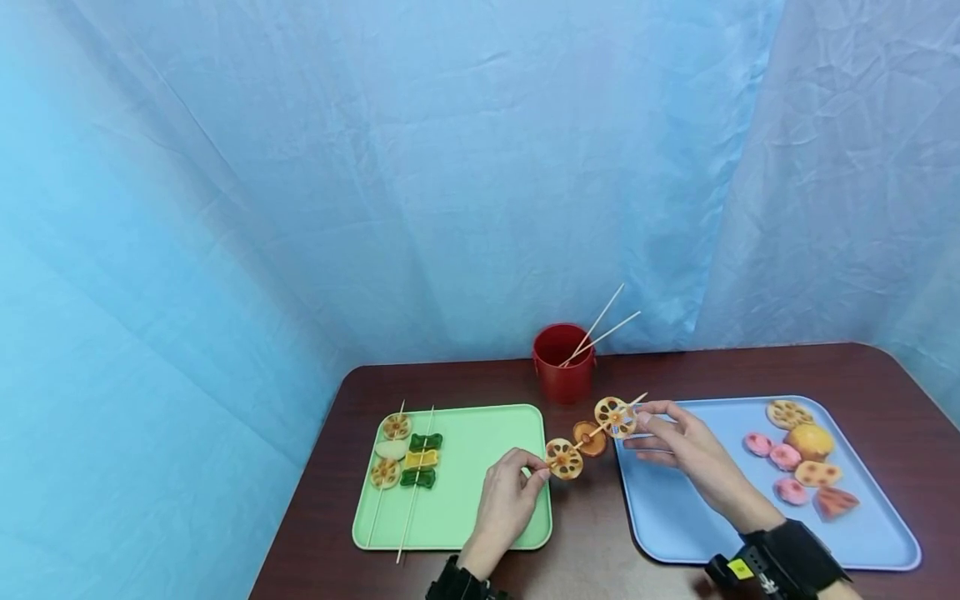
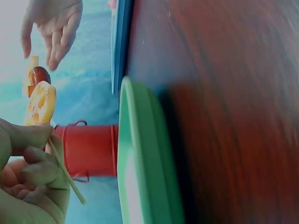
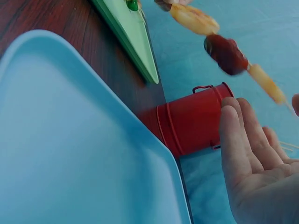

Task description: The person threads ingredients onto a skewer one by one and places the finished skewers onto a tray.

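My left hand (image 1: 508, 498) pinches the lower end of a thin wooden skewer (image 1: 639, 399) between thumb and fingers, with a stub of stick below the grip in the left wrist view. Threaded on it are a lotus root slice (image 1: 564, 459) close to my fingers, a round brown piece (image 1: 590, 438) like a mushroom cap, and a second lotus root slice (image 1: 615, 417) near the tip. My right hand (image 1: 693, 458) hovers beside the tip end with extended fingers (image 3: 252, 135). In the left wrist view, its palm appears apart from the food.
A green tray (image 1: 487, 433) on the left bears two loaded skewers. The blue tray (image 1: 675, 525) on the right holds several loose food pieces, including a yellow piece (image 1: 810, 442). Behind stands a red bucket (image 1: 564, 383) with thin sticks. Blue cloth (image 1: 450, 208) hangs behind the table.
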`<action>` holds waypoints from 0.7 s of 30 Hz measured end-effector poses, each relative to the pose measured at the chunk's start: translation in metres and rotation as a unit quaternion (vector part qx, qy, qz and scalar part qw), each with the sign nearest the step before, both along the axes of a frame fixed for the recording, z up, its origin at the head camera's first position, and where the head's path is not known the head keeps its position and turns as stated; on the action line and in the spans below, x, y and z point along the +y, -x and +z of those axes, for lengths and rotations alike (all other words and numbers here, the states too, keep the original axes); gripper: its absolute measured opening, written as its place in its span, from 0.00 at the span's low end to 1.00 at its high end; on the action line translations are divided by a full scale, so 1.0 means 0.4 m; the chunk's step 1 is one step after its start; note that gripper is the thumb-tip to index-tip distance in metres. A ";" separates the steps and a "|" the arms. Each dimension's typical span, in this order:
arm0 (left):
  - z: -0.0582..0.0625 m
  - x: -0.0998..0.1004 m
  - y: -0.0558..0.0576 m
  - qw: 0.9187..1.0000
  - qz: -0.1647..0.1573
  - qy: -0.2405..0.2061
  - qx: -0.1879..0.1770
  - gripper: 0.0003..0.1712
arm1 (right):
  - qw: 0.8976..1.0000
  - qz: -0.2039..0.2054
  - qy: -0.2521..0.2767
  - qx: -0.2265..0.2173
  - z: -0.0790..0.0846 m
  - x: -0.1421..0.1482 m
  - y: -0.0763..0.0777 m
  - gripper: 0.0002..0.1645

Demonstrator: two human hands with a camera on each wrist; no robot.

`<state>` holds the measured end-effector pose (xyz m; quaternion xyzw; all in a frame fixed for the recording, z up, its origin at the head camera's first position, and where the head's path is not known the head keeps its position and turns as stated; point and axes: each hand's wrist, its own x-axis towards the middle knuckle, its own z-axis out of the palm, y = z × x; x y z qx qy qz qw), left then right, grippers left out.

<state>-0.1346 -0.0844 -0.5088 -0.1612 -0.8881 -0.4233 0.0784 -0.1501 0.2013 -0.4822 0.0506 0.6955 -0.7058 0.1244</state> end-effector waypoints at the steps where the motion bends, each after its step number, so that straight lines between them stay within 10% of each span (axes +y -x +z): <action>1: 0.001 -0.008 0.001 1.000 0.002 -0.003 0.000 0.03 | 1.000 0.001 0.001 0.004 -0.001 0.004 -0.001 0.36; 21: -0.003 -0.216 -0.004 0.995 0.046 0.048 -0.070 0.05 | 0.999 -0.002 -0.032 0.035 -0.004 0.038 -0.008 0.36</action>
